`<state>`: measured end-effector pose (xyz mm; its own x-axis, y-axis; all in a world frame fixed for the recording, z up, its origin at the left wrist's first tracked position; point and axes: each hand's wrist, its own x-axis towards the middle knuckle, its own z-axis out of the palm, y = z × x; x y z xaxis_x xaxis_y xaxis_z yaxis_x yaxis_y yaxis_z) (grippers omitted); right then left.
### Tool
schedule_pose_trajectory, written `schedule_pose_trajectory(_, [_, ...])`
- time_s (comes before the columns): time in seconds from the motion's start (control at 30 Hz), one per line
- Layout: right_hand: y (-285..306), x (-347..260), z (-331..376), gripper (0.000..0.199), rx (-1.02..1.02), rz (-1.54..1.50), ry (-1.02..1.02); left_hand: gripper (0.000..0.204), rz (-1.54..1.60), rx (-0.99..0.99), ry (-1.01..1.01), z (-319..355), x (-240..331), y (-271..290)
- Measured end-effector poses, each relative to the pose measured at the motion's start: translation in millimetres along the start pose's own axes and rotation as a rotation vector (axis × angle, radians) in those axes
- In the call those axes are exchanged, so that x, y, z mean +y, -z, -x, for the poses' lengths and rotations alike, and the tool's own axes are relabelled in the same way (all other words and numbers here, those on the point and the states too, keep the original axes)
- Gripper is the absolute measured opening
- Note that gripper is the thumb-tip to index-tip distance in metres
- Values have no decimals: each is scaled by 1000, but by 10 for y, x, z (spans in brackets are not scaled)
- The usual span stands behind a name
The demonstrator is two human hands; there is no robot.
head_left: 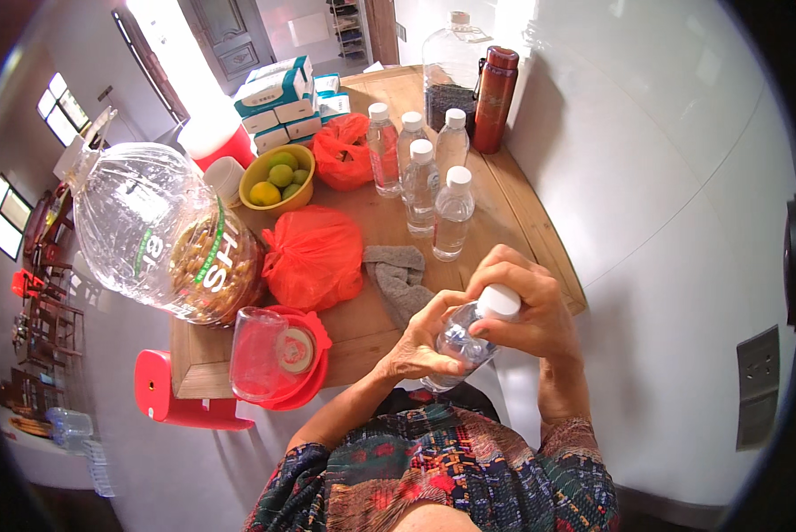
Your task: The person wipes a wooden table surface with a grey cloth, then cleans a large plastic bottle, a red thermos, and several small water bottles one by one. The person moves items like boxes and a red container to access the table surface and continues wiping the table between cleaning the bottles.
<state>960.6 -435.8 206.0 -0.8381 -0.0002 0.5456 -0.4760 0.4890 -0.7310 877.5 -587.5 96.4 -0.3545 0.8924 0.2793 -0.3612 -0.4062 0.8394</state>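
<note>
Close to my body, past the table's near edge, I hold a clear plastic bottle with a white cap. My left hand is wrapped round the bottle's body. The fingers of my right hand close round the white cap at its top. The bottle tilts, its cap toward the right. Just beyond my hands, several similar clear bottles with white caps stand upright in a group on the wooden table. A grey cloth lies crumpled beside my left hand.
Leftward are a red plastic bag, a large clear bag of brown food, a red basin with a clear container, and a yellow bowl of fruit. Tissue packs, a large jar and a red flask stand farther back.
</note>
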Motion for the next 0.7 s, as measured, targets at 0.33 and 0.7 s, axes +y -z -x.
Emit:
schedule_pose_trajectory(0.33, [790, 207, -280, 31, 75, 408, -158, 71, -510, 100, -59, -572, 19, 61])
schedule_pose_trajectory(0.7, [1583, 2137, -1214, 29, 332, 875, -201, 35, -1370, 489, 10, -162, -595, 716])
